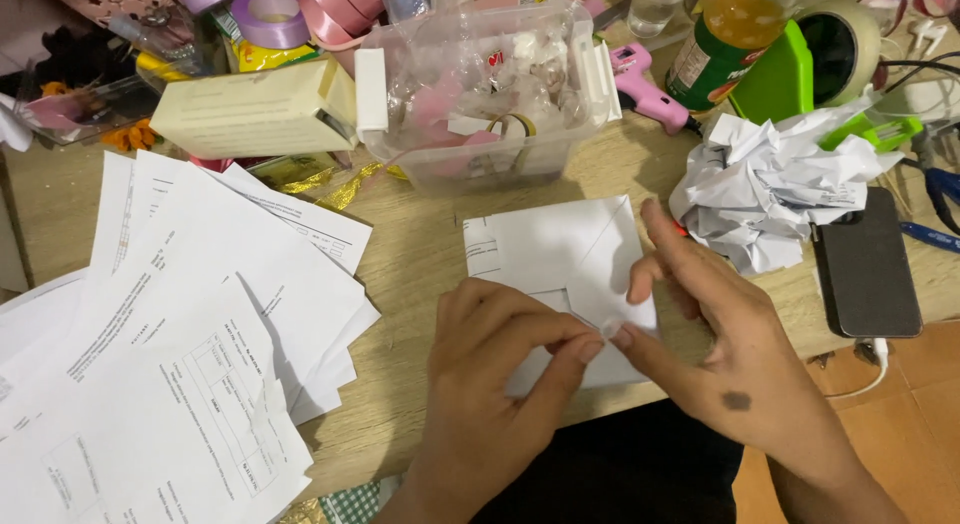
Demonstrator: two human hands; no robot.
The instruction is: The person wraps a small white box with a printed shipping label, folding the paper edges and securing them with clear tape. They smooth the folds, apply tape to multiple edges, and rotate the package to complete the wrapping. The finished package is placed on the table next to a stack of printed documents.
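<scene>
White folded paper [560, 259] lies flat on the wooden table [420, 254], directly in front of the clear plastic box [480, 84]. The left hand [490, 384] rests on the near edge of the folded paper, its fingers curled and its index tip pressed down on the sheet. The right hand [720, 334] meets it from the right side of the paper: thumb and forefinger are pinched together on a small flap at the paper's near edge, and the remaining fingers extend up over the sheet's right corner. Both hands are closed on the paper, which stays on the table beneath them.

Left of the folded paper lies a fanned stack of printed sheets [190, 364]. Left of the clear plastic box sits a pale yellow rectangular carton [250, 109], with purple and pink ribbon rolls [290, 9] behind it. Right of the folded paper lies a crumpled paper ball [770, 184], and beyond it a dark phone [868, 269], face down. Behind the crumpled ball stand a pink glue gun [645, 84], a green-labelled bottle [720, 49] and a bright green tape dispenser [785, 74].
</scene>
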